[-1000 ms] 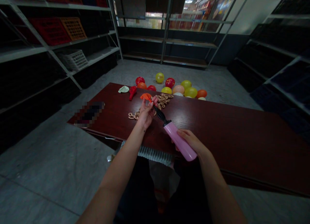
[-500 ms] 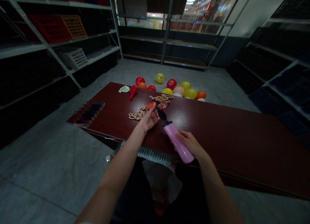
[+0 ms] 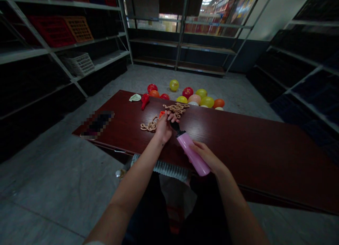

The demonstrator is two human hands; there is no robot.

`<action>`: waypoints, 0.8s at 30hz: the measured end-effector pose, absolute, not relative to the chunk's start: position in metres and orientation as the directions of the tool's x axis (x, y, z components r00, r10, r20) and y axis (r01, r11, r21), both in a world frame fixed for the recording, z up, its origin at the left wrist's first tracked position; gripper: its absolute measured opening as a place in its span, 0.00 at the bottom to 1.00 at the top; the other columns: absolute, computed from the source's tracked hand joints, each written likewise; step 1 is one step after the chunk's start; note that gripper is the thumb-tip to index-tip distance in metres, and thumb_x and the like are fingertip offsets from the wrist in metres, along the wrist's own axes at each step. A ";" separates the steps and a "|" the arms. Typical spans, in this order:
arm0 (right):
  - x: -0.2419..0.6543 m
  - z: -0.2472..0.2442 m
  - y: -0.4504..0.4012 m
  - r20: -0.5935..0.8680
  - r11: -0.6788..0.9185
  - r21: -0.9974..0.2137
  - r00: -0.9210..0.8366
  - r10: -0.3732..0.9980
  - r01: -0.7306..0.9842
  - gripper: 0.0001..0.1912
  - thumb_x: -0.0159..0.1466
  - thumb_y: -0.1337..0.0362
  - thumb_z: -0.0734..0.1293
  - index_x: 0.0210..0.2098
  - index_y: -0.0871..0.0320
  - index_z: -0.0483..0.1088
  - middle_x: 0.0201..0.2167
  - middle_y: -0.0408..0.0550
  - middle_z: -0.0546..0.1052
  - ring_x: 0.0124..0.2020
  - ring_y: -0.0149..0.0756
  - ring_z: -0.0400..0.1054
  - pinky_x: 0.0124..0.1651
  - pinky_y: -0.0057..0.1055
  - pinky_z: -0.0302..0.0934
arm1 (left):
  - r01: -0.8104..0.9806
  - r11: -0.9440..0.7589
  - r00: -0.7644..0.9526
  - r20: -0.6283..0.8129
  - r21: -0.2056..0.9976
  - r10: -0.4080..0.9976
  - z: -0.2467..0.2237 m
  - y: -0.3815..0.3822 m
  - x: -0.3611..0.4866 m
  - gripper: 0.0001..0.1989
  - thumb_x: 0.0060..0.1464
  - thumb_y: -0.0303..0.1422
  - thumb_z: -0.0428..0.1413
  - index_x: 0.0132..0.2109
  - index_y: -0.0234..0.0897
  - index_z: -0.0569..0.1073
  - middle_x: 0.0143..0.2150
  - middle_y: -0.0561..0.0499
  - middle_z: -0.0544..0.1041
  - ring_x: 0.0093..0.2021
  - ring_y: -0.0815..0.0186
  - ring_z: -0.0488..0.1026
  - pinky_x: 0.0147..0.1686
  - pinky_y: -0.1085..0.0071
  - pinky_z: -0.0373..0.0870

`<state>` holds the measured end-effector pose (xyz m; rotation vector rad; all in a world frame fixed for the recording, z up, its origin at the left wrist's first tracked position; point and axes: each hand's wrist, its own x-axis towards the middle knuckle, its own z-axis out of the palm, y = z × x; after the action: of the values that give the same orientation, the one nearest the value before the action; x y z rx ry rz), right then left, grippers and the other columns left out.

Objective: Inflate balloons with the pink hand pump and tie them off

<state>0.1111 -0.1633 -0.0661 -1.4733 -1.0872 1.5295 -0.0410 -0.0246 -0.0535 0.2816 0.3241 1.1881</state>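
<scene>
A pink balloon pump (image 3: pixel 194 155) with a black nozzle end (image 3: pixel 174 125) lies slanted above the near side of the table, and my right hand (image 3: pixel 206 156) is wrapped round its body. At the nozzle tip, my left hand (image 3: pixel 165 126) is closed on a deflated orange balloon (image 3: pixel 161 114). The fingers cover most of that balloon and the tip, so how far it sits on the nozzle is hidden. Tan, curled limp balloons (image 3: pixel 149 125) lie beside the left hand, with another tan heap (image 3: pixel 178 108) just beyond it.
A flat red balloon (image 3: pixel 144 101) and a pale green one (image 3: pixel 135 97) lie on the dark red table (image 3: pixel 238 146). A blurred-out dark object (image 3: pixel 97 124) is at its left end. Several inflated balloons (image 3: pixel 188 92) rest on the floor behind. Shelves (image 3: pixel 106 58) line the sides and back.
My left hand has turned and its fingers have closed over the nozzle tip and the orange balloon. My right hand and the pump have shifted slightly left.
</scene>
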 end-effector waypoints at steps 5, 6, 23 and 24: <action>0.101 -0.062 -0.158 -0.221 -0.201 -0.958 -0.077 0.972 0.205 0.29 0.59 0.45 0.72 0.53 0.58 0.74 0.45 0.50 0.81 0.42 0.42 0.73 0.45 0.36 0.67 | -0.883 0.193 0.137 -0.158 0.429 0.978 -0.035 -0.016 -0.038 0.16 0.72 0.31 0.44 0.32 0.37 0.63 0.22 0.59 0.53 0.18 0.74 0.53 0.23 0.75 0.59; 0.101 -0.063 -0.158 -0.208 -0.185 -0.958 -0.083 0.975 0.220 0.29 0.59 0.45 0.72 0.53 0.57 0.74 0.47 0.50 0.81 0.45 0.44 0.73 0.49 0.38 0.67 | -0.880 0.172 0.113 -0.157 0.443 0.981 -0.032 -0.012 -0.041 0.16 0.72 0.31 0.45 0.32 0.37 0.63 0.22 0.59 0.53 0.18 0.74 0.53 0.23 0.75 0.58; 0.101 -0.063 -0.167 -0.182 -0.142 -0.949 -0.121 0.976 0.280 0.26 0.61 0.46 0.71 0.53 0.54 0.76 0.46 0.48 0.81 0.44 0.46 0.73 0.49 0.40 0.68 | -0.900 0.016 -0.046 -0.132 0.437 0.990 -0.041 0.027 -0.073 0.08 0.71 0.30 0.48 0.44 0.38 0.72 0.20 0.61 0.54 0.17 0.75 0.54 0.22 0.78 0.57; 0.101 -0.063 -0.166 -0.179 -0.140 -0.949 -0.117 0.977 0.281 0.26 0.61 0.46 0.71 0.53 0.53 0.76 0.46 0.48 0.82 0.44 0.46 0.73 0.49 0.40 0.68 | -0.901 0.018 -0.041 -0.127 0.433 0.991 -0.041 0.028 -0.072 0.08 0.71 0.30 0.48 0.43 0.38 0.72 0.20 0.61 0.54 0.17 0.75 0.54 0.22 0.78 0.58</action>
<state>0.1011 -0.1665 -0.0635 -1.4673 -1.4402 1.2953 -0.0717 0.0282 -0.0415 0.2464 0.4577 1.5512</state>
